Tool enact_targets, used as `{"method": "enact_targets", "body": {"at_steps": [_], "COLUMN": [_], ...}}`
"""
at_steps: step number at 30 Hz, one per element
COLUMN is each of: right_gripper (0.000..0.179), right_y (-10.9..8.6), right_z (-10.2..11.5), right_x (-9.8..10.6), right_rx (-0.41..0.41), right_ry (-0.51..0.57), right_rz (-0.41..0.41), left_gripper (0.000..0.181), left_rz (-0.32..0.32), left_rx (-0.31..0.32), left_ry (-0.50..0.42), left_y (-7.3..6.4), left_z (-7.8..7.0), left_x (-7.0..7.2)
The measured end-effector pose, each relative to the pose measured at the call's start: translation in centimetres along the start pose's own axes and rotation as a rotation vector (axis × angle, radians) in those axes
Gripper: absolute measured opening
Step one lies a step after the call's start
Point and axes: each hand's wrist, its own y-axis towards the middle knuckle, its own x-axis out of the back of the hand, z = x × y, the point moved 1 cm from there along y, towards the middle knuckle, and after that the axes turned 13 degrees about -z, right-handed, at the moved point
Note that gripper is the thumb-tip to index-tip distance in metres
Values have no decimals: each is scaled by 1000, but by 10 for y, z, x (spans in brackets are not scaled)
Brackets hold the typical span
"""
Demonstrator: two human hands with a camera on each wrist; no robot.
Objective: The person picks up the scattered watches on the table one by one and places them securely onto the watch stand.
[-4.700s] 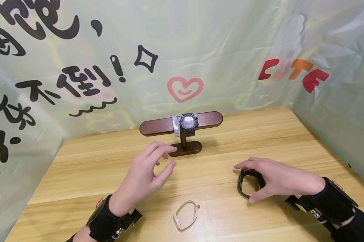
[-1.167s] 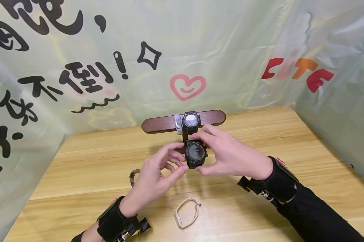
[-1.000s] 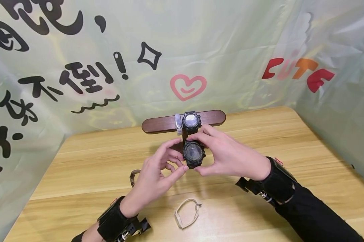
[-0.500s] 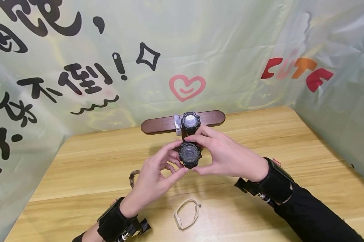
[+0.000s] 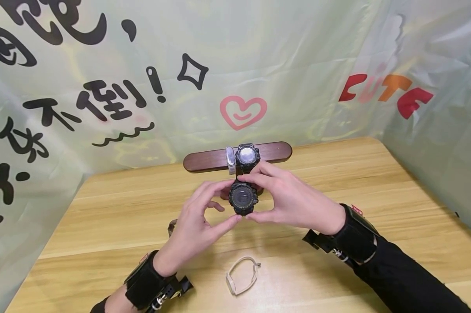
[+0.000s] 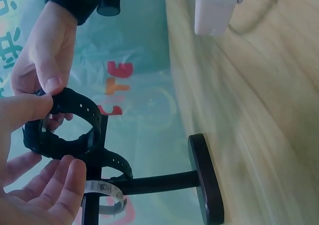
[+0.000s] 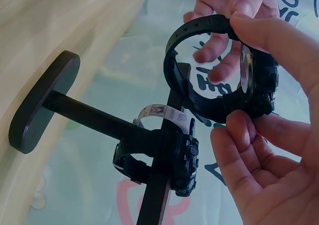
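A black digital wristwatch (image 5: 243, 198) with a closed loop of strap is held up in front of the stand, face towards me. My right hand (image 5: 298, 198) pinches it from the right, thumb at one end of the case and fingers at the other. From the left, my left hand (image 5: 194, 217) also grips it between thumb and index finger. In the right wrist view the watch's perforated strap (image 7: 187, 33) stands near the end of the bar. The dark wooden watch stand (image 5: 208, 161) bears a second black watch (image 5: 247, 155) and a pale slim band (image 5: 230, 160) side by side.
A cream watch (image 5: 230, 282) lies on the wooden table (image 5: 298, 269) nearer to me. Part of a dark strap (image 5: 172, 227) shows behind my left hand. A printed curtain (image 5: 298, 65) encloses the table at the back and sides.
The right hand has brought the black watch from the table's right side to the stand. Over the last second it shifted slightly left, and the left fingers closed on it.
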Motion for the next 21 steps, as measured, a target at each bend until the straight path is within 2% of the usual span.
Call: {"method": "enact_targets", "body": {"at_steps": [11,21], "right_gripper": [68,69], "right_y": [1,1], "right_z": [1,2], "right_x": [-1,-4], "right_rx": [14,18], "right_ry": [29,56], "right_rz": [-25,-24], "left_gripper": [66,67], "left_rz": [36,52], "left_rx": [-52,-63], "left_ry": [-40,-60], "left_y": [4,4], "left_z": [4,7], "left_x": [4,6]}}
